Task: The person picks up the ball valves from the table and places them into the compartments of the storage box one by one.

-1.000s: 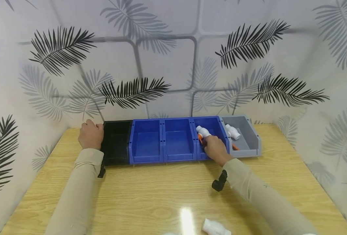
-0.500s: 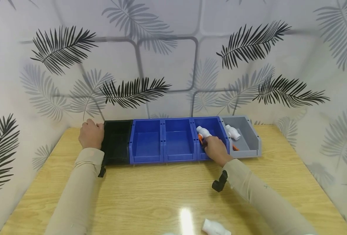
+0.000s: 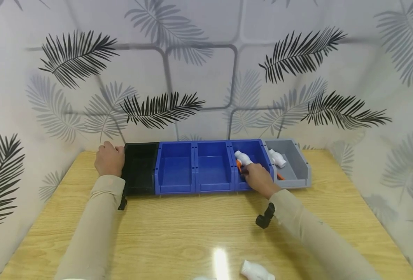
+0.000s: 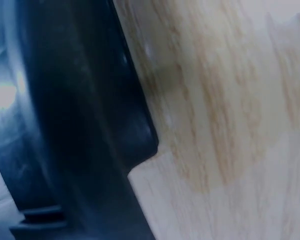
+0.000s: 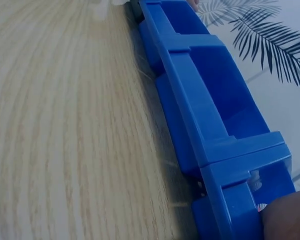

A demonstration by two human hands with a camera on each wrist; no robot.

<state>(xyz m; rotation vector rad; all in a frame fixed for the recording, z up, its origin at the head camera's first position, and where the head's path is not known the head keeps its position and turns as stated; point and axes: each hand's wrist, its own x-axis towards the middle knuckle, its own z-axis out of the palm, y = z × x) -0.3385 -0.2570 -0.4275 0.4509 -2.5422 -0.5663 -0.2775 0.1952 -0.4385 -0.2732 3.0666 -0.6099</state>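
At the left end of the bin row, my left hand (image 3: pixel 110 159) lies against the side wall of the black bin (image 3: pixel 140 187), its fingers curled at the rim. My right hand (image 3: pixel 260 178) reaches into the rightmost blue bin (image 3: pixel 256 145) and holds the lower end of a white plastic ball valve (image 3: pixel 242 156) with an orange handle (image 3: pixel 239 165). The fingertips are hidden below the valve. In the right wrist view, only part of the right hand (image 5: pixel 290 217) shows, at the lower right corner. The left wrist view shows the black bin (image 4: pixel 70 100) but no hand.
Two more blue bins, the left one (image 3: pixel 175 189) and the middle one (image 3: pixel 214 188), stand between. The grey bin (image 3: pixel 299 182) at the right holds another white valve (image 3: pixel 277 158) and an orange piece (image 3: pixel 280 176). A white fitting (image 3: pixel 257 271) lies at the table's (image 3: pixel 192 229) near edge.
The view has shifted very slightly. Both hands stay where they were, and the white ball valve keeps its place in the rightmost blue bin.
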